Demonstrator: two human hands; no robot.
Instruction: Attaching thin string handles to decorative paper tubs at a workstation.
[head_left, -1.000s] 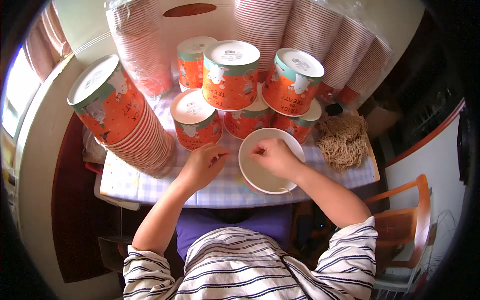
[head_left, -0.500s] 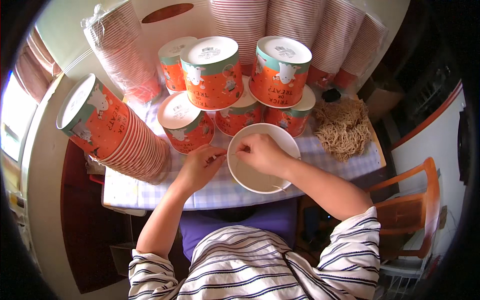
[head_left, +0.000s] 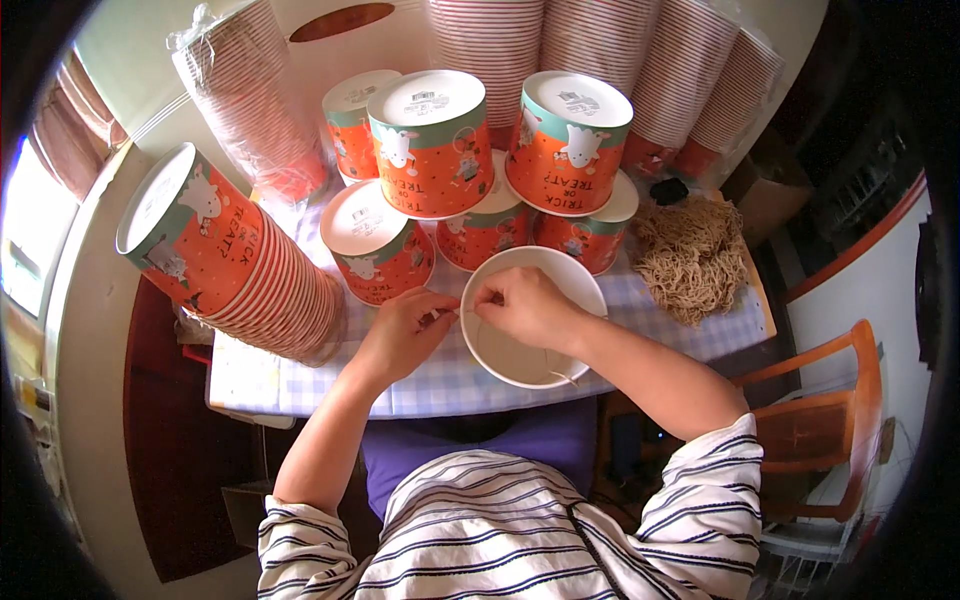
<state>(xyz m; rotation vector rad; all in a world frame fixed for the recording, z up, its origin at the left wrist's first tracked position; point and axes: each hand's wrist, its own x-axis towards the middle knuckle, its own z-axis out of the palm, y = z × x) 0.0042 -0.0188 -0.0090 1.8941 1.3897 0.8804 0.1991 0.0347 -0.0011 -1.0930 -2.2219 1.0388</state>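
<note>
A white-lined paper bucket (head_left: 535,368) stands mouth up near the table's front edge. My right hand (head_left: 528,308) reaches inside it, fingers pinched together by the left inner wall on what looks like a thin beige cord. One loose cord end (head_left: 566,377) hangs over the bucket's lower right rim. Outside the left rim, my left hand (head_left: 410,328) is closed with thumb and fingertips together at the wall. What those fingertips hold is too small to make out. Behind both hands, orange and green printed buckets (head_left: 425,165) stand upside down, some stacked on others.
A tangled heap of beige cords (head_left: 692,262) lies at the table's right, beside a small black object (head_left: 668,191). A leaning stack of nested buckets (head_left: 240,260) is at the left. Plastic-wrapped bucket stacks (head_left: 245,95) line the back. A wooden chair (head_left: 815,430) stands right.
The whole view has shifted slightly, moving the scene a little to the right. Both hands keep nearly the same place at the bucket's left rim, fingers still pinched.
</note>
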